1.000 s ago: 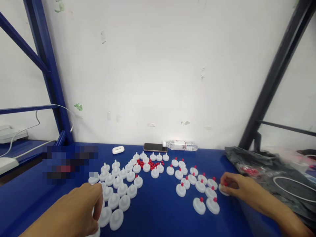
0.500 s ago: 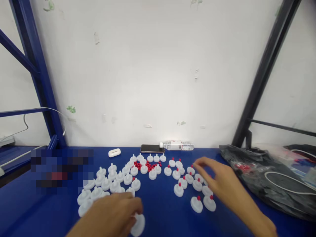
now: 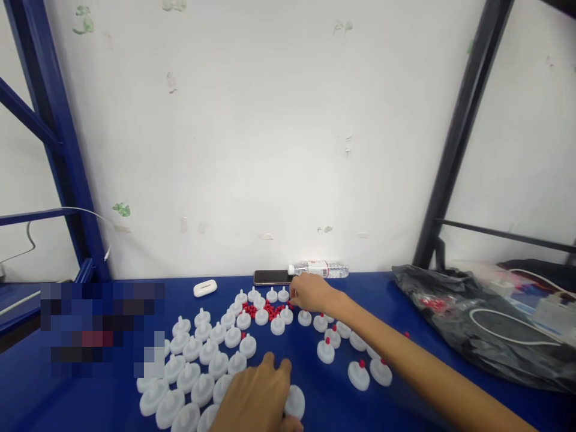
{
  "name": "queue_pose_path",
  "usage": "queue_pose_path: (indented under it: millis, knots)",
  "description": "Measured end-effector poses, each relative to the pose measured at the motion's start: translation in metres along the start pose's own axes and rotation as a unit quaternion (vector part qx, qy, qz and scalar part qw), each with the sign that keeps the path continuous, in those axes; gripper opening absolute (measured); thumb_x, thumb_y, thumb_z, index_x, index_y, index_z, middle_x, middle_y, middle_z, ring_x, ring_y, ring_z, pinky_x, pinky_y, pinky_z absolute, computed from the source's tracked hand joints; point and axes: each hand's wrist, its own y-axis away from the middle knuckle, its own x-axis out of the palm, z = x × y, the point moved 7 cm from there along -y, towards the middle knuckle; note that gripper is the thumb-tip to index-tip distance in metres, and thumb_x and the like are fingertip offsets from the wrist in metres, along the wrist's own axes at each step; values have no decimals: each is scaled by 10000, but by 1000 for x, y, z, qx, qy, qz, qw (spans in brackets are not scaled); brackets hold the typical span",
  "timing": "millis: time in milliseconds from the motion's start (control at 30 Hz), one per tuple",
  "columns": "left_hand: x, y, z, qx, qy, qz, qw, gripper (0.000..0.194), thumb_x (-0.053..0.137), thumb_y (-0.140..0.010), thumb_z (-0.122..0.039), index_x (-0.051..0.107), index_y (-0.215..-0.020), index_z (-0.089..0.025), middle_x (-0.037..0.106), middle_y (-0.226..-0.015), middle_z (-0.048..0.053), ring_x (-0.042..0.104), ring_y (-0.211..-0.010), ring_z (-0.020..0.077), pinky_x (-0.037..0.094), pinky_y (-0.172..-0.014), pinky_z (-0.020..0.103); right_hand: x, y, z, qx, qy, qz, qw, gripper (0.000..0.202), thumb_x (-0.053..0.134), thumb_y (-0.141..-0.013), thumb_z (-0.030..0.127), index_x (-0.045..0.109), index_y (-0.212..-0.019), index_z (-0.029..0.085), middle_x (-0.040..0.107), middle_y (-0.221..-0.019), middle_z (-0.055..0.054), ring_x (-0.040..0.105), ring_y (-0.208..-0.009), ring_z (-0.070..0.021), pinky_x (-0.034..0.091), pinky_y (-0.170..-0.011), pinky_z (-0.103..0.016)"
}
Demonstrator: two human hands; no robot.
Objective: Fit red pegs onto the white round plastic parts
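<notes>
My left hand (image 3: 258,393) is low in the middle, its fingers curled round a white spouted lid (image 3: 294,402) whose spout is hidden. Across the table, my right hand (image 3: 312,291) points down at the right edge of a pile of small red tip caps (image 3: 270,310). Its fingers are bent together, and whatever is between them does not show. Many white spouted lids (image 3: 189,378) without red tips crowd the left side. Under and beside my right forearm stand several lids with red tips (image 3: 326,351), partly covered by it.
A dark phone (image 3: 270,277) and a clear water bottle (image 3: 335,269) lie by the wall. A white oval case (image 3: 205,288) is to their left. On the right sits a black plastic bag (image 3: 468,336) with a white cable on it. A blurred patch covers the left side.
My right hand has moved left and away from me, from the red-tipped lids to the red pile. My left hand has shifted right with the white lid. The view has tilted slightly.
</notes>
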Motion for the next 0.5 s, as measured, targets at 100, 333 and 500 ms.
queue_pose_path:
  millis: [100,333,500]
  knots:
    - [1,-5,-6,10,-21,23,999,416,621,-775,-92,699,-1178,-162,690,-1205,170,712,-1038,384,558,-846,468,8,-8,7,3,3,18,1000,285,643,-972,362,647,-1185,172,665,-1197,-78,665,-1032,-214,566,-889,-426]
    - [-4,-8,-1,35,10,-80,996,293,498,-893,-140,672,-1124,-189,714,-1180,119,690,-1076,334,543,-896,473,8,-5,0,4,-6,12,1000,290,633,-978,359,643,-1199,171,660,-1218,-81,658,-1063,-223,555,-917,-447]
    - [-23,-7,15,39,42,-171,984,330,477,-945,-180,675,-1198,-257,745,-1067,64,703,-995,314,541,-865,477,9,1,-10,22,-7,21,1000,298,643,-969,378,649,-1185,172,656,-1227,-83,647,-1089,-233,544,-936,-460]
